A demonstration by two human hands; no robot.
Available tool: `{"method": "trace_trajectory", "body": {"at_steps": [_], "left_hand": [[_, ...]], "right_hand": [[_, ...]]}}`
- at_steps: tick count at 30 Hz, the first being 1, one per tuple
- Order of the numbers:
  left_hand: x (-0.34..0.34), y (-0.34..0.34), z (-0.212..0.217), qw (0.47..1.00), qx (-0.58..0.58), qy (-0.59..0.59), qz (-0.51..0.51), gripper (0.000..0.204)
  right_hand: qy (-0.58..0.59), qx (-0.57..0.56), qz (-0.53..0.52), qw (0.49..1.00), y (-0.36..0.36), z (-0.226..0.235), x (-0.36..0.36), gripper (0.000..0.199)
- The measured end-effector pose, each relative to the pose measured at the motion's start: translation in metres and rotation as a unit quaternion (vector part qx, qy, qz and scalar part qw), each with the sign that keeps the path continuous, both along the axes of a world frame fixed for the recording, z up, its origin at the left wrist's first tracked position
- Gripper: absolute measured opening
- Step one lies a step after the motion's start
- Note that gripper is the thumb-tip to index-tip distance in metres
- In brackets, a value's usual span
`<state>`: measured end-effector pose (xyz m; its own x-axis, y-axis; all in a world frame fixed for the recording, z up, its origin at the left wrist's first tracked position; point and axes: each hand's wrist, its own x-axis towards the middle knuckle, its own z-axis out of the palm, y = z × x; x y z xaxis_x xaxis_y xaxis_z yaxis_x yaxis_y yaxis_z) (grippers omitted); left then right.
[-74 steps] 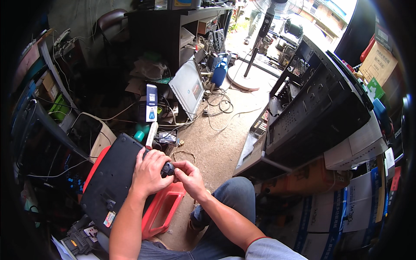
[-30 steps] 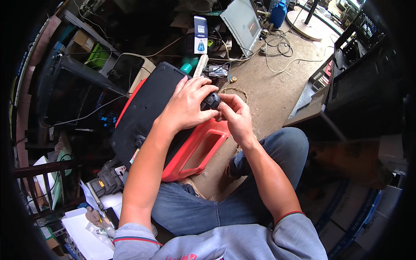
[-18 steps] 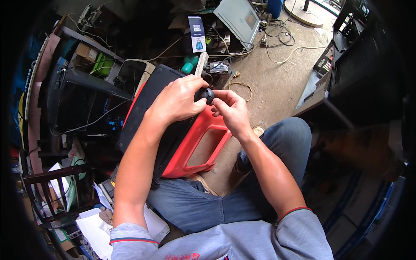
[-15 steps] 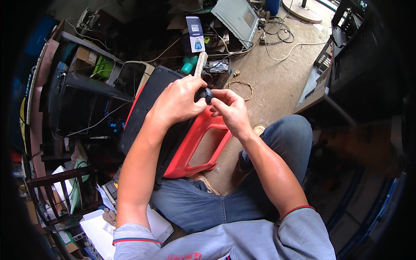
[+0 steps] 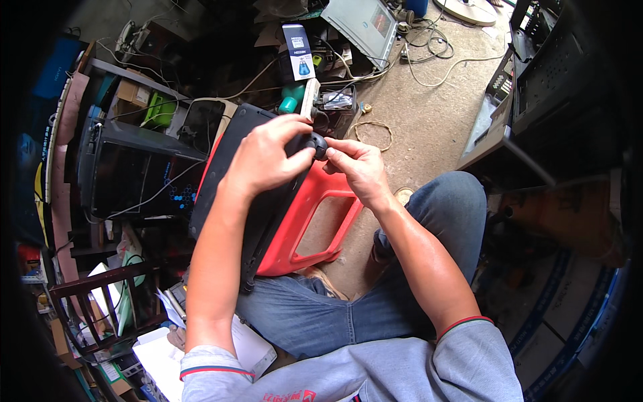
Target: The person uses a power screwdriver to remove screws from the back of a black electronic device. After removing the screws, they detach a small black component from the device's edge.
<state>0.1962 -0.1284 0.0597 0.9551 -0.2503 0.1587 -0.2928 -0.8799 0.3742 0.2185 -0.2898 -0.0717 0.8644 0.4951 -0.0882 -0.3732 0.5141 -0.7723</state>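
My left hand (image 5: 268,157) and my right hand (image 5: 358,167) meet over a small black rounded part (image 5: 316,143), both pinching it with their fingertips. Under them lies a flat black device (image 5: 221,181), like a closed laptop, resting on a red plastic stool (image 5: 315,221) in front of my knees. My left fingers curl over the part from the left. My right thumb and forefinger hold it from the right.
A dark computer case (image 5: 134,171) stands to the left. A small dark box with a blue picture (image 5: 298,50), a teal object (image 5: 289,100), a grey panel (image 5: 365,23) and loose cables (image 5: 429,47) lie on the floor beyond. Black cases (image 5: 562,87) are stacked at right.
The view has tilted downward, so hands and stool sit lower and closer in the picture. Both hands have stayed together on the small black part throughout.
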Motion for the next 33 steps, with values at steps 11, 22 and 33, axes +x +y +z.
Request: {"method": "trace_trajectory", "body": {"at_steps": [11,22,33], "left_hand": [[0.022,0.08,-0.045,0.917,0.091,0.001,0.388,0.069],[0.017,0.071,-0.056,0.911,0.112,-0.044,0.395,0.065],[0.016,0.067,-0.052,0.913,0.099,-0.038,0.394,0.066]], "right_hand": [[-0.006,-0.026,0.012,1.0,0.0,0.004,0.002,0.024],[-0.005,-0.043,0.013,0.999,-0.002,0.012,0.007,0.02],[-0.025,-0.131,0.035,0.991,-0.008,0.025,0.015,0.018]]}}
